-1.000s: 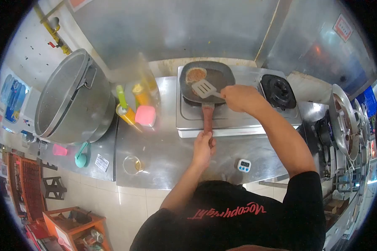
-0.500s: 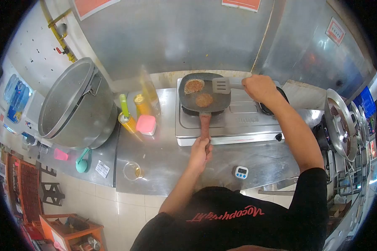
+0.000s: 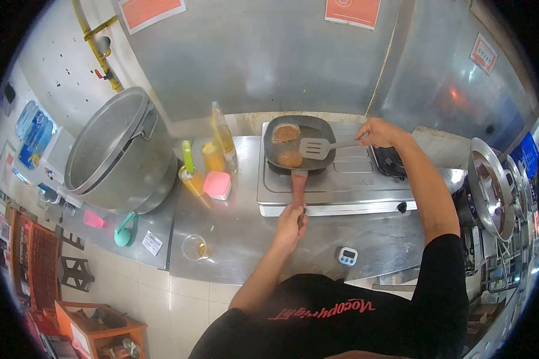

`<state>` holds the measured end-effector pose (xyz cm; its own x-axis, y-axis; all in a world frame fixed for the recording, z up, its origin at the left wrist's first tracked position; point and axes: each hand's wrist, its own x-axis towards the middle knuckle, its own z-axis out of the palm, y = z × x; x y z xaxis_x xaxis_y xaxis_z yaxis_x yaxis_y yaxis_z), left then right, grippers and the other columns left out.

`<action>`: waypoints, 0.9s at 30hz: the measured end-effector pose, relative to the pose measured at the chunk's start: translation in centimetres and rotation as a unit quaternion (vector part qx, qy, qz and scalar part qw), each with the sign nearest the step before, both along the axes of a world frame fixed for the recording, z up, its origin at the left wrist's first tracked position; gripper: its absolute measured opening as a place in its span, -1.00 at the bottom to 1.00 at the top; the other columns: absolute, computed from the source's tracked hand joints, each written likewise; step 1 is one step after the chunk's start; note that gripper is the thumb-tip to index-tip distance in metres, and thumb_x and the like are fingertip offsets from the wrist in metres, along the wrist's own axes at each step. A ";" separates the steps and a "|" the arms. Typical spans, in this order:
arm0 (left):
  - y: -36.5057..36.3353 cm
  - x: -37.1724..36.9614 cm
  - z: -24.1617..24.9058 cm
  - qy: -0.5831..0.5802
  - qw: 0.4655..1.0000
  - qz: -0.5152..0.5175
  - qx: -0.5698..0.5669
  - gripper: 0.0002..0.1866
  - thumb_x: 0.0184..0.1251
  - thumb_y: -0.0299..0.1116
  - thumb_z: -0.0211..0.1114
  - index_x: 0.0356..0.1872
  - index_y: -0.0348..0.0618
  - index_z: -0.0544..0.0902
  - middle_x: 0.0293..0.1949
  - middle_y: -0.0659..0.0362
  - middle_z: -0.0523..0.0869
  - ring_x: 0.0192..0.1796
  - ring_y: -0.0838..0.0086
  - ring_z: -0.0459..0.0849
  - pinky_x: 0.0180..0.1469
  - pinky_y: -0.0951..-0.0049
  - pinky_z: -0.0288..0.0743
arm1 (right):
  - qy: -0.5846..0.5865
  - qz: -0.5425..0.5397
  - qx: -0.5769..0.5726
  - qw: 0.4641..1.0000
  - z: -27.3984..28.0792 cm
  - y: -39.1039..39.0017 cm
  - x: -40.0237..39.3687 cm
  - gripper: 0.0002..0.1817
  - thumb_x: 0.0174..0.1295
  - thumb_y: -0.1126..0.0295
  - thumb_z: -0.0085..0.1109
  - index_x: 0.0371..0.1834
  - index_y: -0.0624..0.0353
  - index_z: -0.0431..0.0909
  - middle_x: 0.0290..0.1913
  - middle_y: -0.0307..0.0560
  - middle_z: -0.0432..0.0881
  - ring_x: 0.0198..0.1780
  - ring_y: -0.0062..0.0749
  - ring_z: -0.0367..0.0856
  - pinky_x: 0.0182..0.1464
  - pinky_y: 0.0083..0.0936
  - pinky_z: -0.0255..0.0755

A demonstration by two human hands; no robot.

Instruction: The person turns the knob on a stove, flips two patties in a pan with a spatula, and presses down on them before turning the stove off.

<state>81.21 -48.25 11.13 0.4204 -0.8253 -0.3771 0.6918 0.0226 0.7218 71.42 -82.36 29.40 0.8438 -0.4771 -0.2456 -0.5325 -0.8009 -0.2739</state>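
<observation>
My left hand (image 3: pixel 291 226) is wrapped round the brown handle of a dark, square frying pan (image 3: pixel 320 133), which sits over the left burner of a gas stove (image 3: pixel 356 164). Two browned patties lie in the pan: an upper patty (image 3: pixel 286 133) with a pale rim of bubbling round it, and a lower patty (image 3: pixel 290 159) nearer the handle. From the right, my right hand (image 3: pixel 377 133) grips a grey slotted spatula (image 3: pixel 315 148) by its handle. Its blade is inside the pan, with the left edge right beside the lower patty.
Left of the stove stand an oil bottle (image 3: pixel 224 140), a yellow can (image 3: pixel 193 181) and a pink-lidded container (image 3: pixel 217 185). A large metal pot (image 3: pixel 117 155) fills the left counter. A glass cup (image 3: pixel 196 247) and white timer (image 3: pixel 347 256) sit near the front edge. Woks (image 3: pixel 491 185) stand at right.
The spatula has moved from the pan's right rim down and inward beside the lower patty. My right hand has followed. The left hand still holds the handle; the whole view has shifted slightly.
</observation>
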 end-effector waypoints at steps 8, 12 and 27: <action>0.5 -0.3 0.0 0.011 1.000 -0.008 0.012 -0.79 0.63 -0.24 0.09 0.09 -0.08 0.49 -0.46 0.27 0.51 -0.66 0.62 0.29 -0.64 0.53 0.05 | -0.036 0.001 0.097 0.995 -3.4 1.0 0.8 -0.68 0.23 0.33 0.42 0.04 0.12 0.80 -0.60 -0.17 0.59 -0.55 -0.52 0.51 -0.41 -0.43 0.40; 0.6 -0.3 -0.5 0.005 1.000 -0.009 0.012 -0.79 0.62 -0.24 0.09 0.10 -0.08 0.48 -0.47 0.26 0.51 -0.67 0.62 0.28 -0.64 0.53 0.05 | -0.067 -0.029 0.077 0.994 -4.4 2.2 1.5 -0.67 0.24 0.25 0.41 0.03 0.10 0.78 -0.35 -0.03 0.74 -0.39 -0.33 0.68 -0.21 -0.31 0.54; -0.1 0.0 0.0 0.002 1.000 -0.009 0.008 -0.78 0.62 -0.23 0.10 0.08 -0.10 0.48 -0.47 0.27 0.50 -0.67 0.62 0.30 -0.65 0.54 0.08 | -0.123 0.048 -0.066 0.989 -5.4 1.0 3.0 -0.72 0.25 0.24 0.37 0.01 -0.01 0.79 -0.04 0.06 0.80 0.03 0.03 0.75 0.07 -0.13 0.59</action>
